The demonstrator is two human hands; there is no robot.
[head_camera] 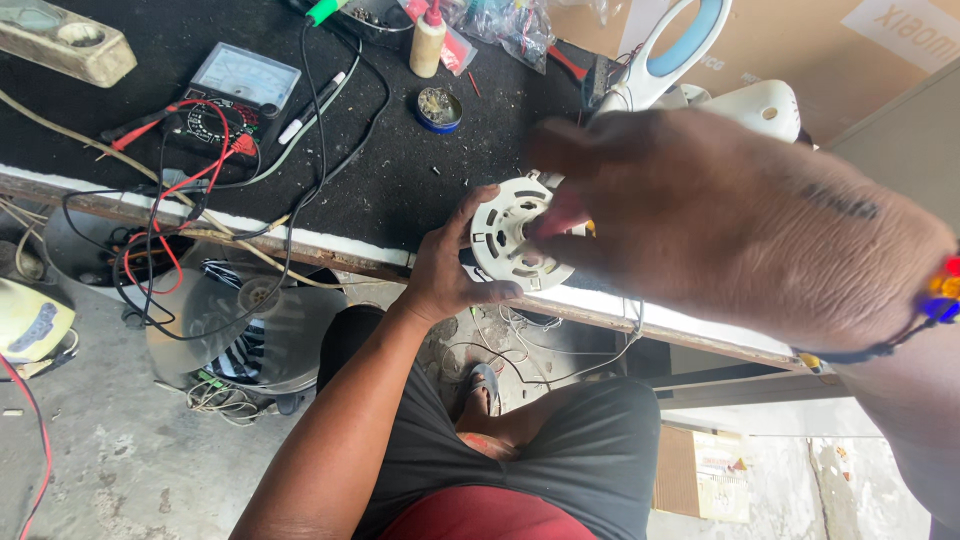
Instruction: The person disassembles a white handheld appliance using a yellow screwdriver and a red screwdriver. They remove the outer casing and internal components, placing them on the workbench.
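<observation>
Left hand (pixel 445 270) is gripping the round white slotted plastic housing (pixel 510 235) past the bench edge (pixel 330 245); right hand (pixel 720 220) fingers are pinching its centre, so it may be slipping floorward

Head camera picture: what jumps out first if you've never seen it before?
The big blurred right hand fills the right side, close to the camera, with bright beads at the wrist. Its fingertips meet a round white plastic part at the workbench edge, which the left hand grips from below. Up left on the black bench top sits a meter with tangled red and black wires.
</observation>
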